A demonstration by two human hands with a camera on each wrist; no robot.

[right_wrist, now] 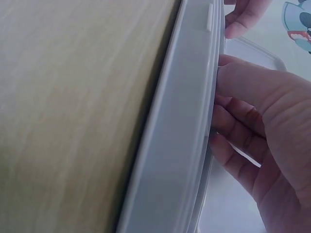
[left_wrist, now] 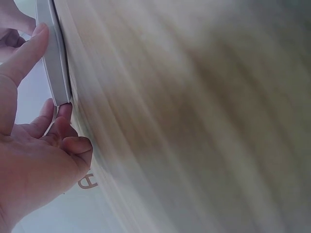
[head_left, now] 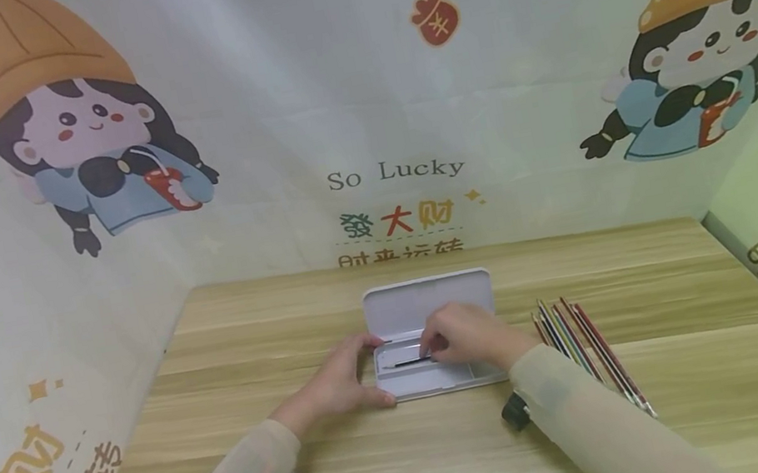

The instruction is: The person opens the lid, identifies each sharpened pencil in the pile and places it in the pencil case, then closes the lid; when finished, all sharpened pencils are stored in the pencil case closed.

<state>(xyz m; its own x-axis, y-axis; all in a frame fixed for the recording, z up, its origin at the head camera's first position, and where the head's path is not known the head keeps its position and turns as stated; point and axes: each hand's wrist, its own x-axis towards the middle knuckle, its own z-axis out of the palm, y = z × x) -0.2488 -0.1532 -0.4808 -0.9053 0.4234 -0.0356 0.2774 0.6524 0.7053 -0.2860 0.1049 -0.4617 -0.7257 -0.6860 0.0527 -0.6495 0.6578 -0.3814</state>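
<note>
A pale pencil case (head_left: 423, 382) lies on the table with its lid raised at the back. My left hand (head_left: 332, 382) holds the case's left end, thumb at the front corner and fingers at the back one. The left wrist view shows the thumb on the case wall (left_wrist: 57, 73) and fingers around its corner. Inside the case, my right hand (head_left: 463, 333) pinches a dark pencil (head_left: 410, 362), which lies lengthwise with its pale tip to the left. In the right wrist view, the case's front wall (right_wrist: 175, 116) hides the pencil and my right fingertips.
Several colored pencils (head_left: 571, 334) lie in a loose bundle on the wooden table (head_left: 272, 323), right of the case and partly behind my right forearm. Printed cloth (head_left: 385, 100) hangs behind the table and along both sides.
</note>
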